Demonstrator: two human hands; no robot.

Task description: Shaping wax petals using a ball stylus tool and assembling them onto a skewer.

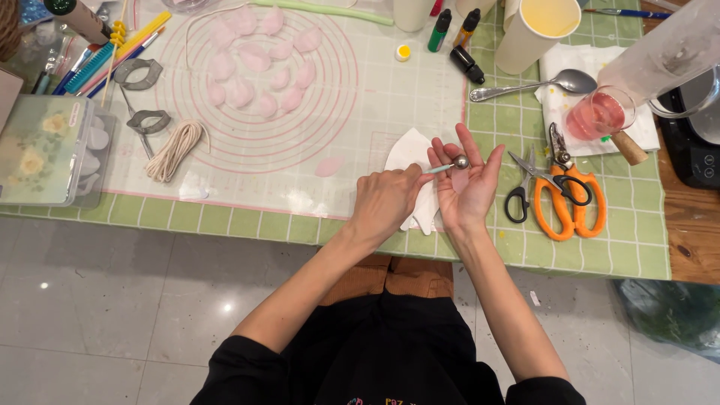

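My left hand [386,199] was closed round the handle of a ball tool [448,165], fingers curled tight on it, the steel ball at its tip pressed down into my other palm. My right hand [465,184] lay open and palm up, fingers spread and only slightly cupped, and on that palm sat a small pink petal [460,181], right under the ball. Both hands hovered over the near edge of the mat [360,105], above a white pad [411,154] that showed between and behind them.

Up the mat, well apart from my hands, a cluster of pink petals [255,64] lay inside the printed rings, and one lone petal [328,166] sat nearer, just left of the pad. Left of the rings were two metal cutters [142,97] and a coil of cord [176,148], and beyond those a clear box [45,150] with a flower picture on its lid.

To my right, near my open hand, lay black-handled scissors [521,191] and orange-handled shears [570,202], touching each other on the green checked cloth [630,247]. Farther back, a spoon [536,86] rested by a napkin, a pink-filled cup [600,116] stood on it, and a tall paper cup [532,34] stood behind.
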